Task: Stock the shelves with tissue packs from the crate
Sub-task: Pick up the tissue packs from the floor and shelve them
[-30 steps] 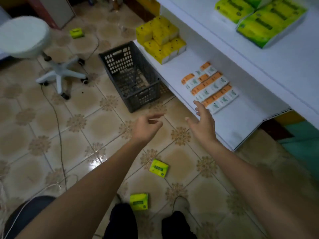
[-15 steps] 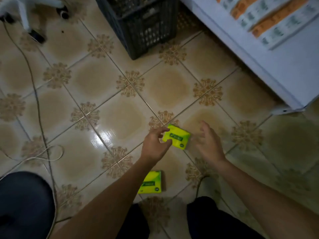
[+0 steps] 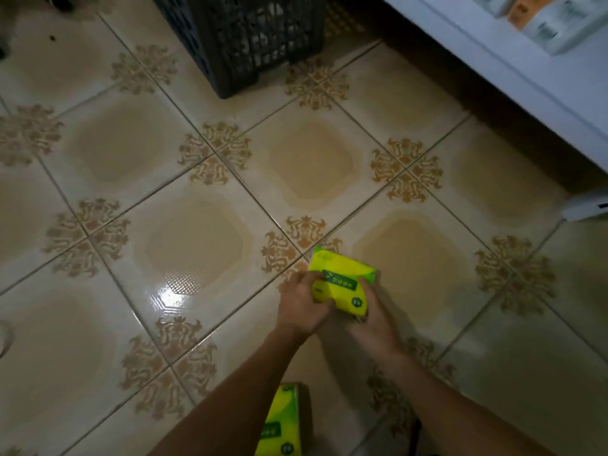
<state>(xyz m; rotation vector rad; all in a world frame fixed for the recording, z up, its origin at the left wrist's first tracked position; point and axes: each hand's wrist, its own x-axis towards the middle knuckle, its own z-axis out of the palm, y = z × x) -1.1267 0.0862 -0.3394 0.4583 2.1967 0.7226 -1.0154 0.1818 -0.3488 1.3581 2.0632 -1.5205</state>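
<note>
yellow-green wrapped tissue pack [image 3: 342,283] is low over beige patterned floor tiles [image 3: 197,245], now gripped by both left hand [image 3: 301,309] and right hand [image 3: 373,319], the right no longer open beside it. a second yellow-green pack [image 3: 284,422] is half hidden under the left forearm [image 3: 237,390]; the black plastic crate [image 3: 250,37] is cut off above.

Small shop, white shelf [image 3: 500,57] of packaged tissues [image 3: 556,26], plastic crate [image 3: 250,41], tiled floor [image 3: 197,238]
</note>
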